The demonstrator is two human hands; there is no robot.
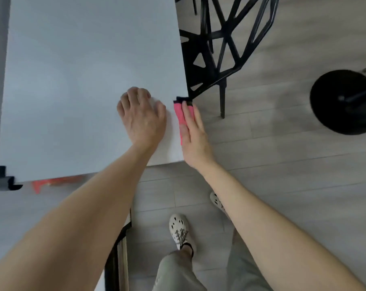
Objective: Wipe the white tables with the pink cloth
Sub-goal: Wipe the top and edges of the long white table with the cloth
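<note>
The pink cloth (181,114) lay over the tabletop's (73,80) right edge, pressed there by the right hand (193,135), fingers straight. Left hand (141,116) rested loose on top, holding nothing. Risk: unpinched, the cloth could slide off onto the floor (283,185).

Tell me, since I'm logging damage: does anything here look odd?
Only a red-orange patch just below the white table, along its near edge at the left; too blurred to identify. Nothing looks spilled or askew.
</note>
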